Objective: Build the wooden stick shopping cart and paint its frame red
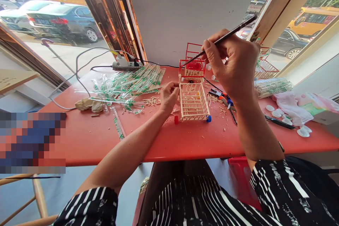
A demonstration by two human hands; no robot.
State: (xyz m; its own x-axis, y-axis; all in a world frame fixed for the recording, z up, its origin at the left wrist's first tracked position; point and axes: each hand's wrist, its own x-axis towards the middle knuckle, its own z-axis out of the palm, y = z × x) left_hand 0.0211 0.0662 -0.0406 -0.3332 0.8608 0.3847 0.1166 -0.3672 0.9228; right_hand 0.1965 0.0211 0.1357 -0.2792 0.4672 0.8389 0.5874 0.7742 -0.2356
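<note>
A miniature shopping cart (194, 100) built of thin wooden sticks stands on the red table, with bottle-cap wheels and red bars at its handle end. My left hand (169, 96) is closed at the cart's left side, its fingertips partly hidden against the sticks. My right hand (233, 61) is raised above the cart's right side and pinches a slim dark paintbrush (235, 30). The brush tip points down and left, at the red handle bars; whether it touches them I cannot tell. A red item (194, 65) shows behind those bars, partly hidden.
Wrapped chopsticks (143, 79) and torn wrappers lie left, beside a power strip (127, 65). Pliers (218, 93), white caps (278, 113) and a black-handled tool (280, 122) lie right. Another cart (266, 69) stands back right. Stick scraps (152, 101) litter the red table (169, 148).
</note>
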